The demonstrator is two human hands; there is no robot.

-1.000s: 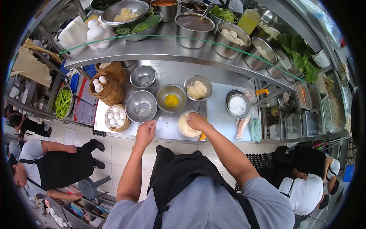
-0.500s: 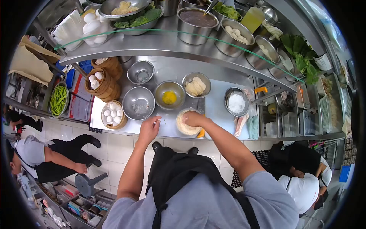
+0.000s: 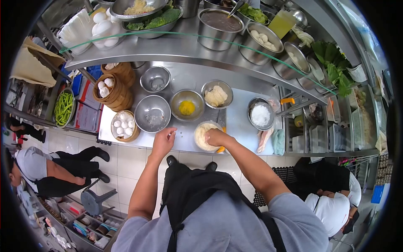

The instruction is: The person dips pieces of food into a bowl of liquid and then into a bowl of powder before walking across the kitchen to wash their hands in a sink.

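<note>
My right hand (image 3: 215,136) is down in a bowl of pale crumbs (image 3: 203,131) near the counter's front edge. Its fingers curl into the crumbs, and whatever they hold is hidden. Over the front edge, my left hand (image 3: 164,139) hovers with thumb and fingers a little apart, holding nothing. Just beyond it stands a steel bowl (image 3: 152,113) with a few white bits at the bottom. A bowl with beaten yellow egg (image 3: 187,108) sits between my hands, farther back. Behind it on the right is a bowl of pale paste (image 3: 216,95).
Bamboo steamers (image 3: 113,92) with white buns stand at the left. On the right, a bowl of white powder (image 3: 260,114) rests on a white board, beside raw meat (image 3: 265,139) and a green cloth (image 3: 278,141). A steel shelf (image 3: 176,48) spans the back. Co-workers are on both sides.
My right hand has shifted slightly right and lower within the crumbs, showing more of them on the left. My left hand has barely moved. A co-worker at the left has moved an arm.
</note>
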